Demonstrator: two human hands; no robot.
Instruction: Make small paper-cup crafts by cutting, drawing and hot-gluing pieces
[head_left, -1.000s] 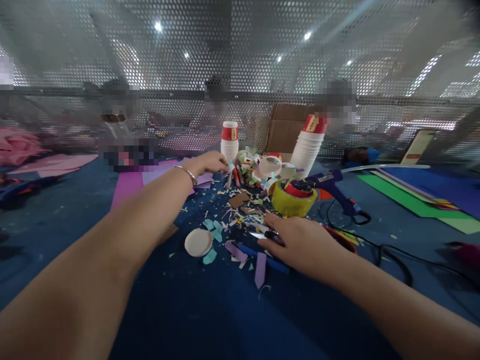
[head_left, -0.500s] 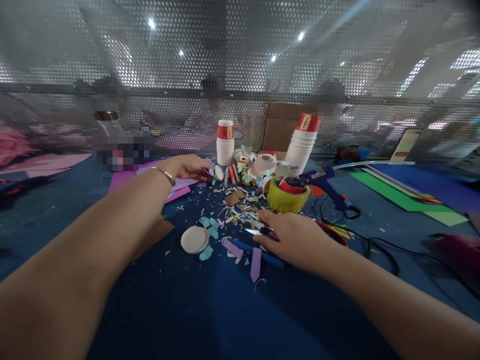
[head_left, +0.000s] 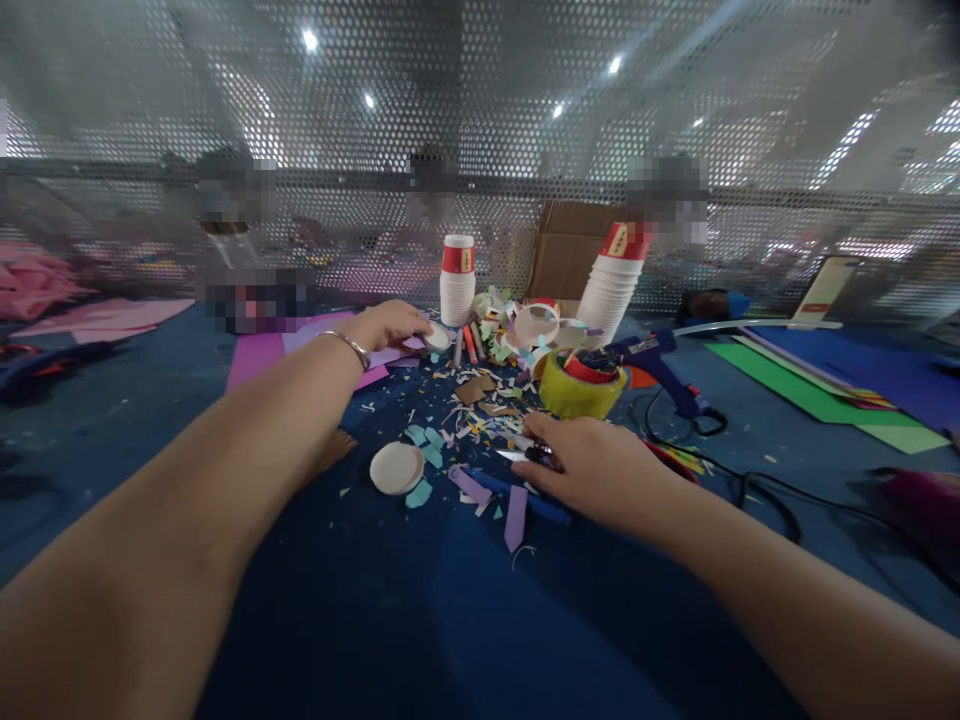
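Resting low over the blue table (head_left: pixel 480 610), near the front, the person's right hand (head_left: pixel 589 450) is closed around what look like scissors (head_left: pixel 514 456), blades slightly parted. Just left of the blades lie purple paper strips (head_left: pixel 514 518) and teal scraps (head_left: pixel 418 493), beside a shallow white cup base (head_left: pixel 397 465) with a raised rim; nothing shows inside it.

Past the right hand, a yellow tape roll (head_left: pixel 581 398) has a red ring and some dark items, too small to name, in its hollow; a blue glue gun (head_left: pixel 660 365) sits against its far side.

Farther out, the left hand (head_left: pixel 394 322) has shifted leftward from the marker sticks (head_left: pixel 471 343), and a small white disc (head_left: pixel 437 337) now shows at its fingertips, above purple sheets. I cannot tell whether it pinches the disc or merely touches it. Attention seems to be on the disc, with cutting paused.

Behind stand two upside-down paper cup stacks, one upright (head_left: pixel 457 290), one leaning (head_left: pixel 611 290), their insides hidden, before brown cardboard (head_left: pixel 566 250) and a perforated screen.
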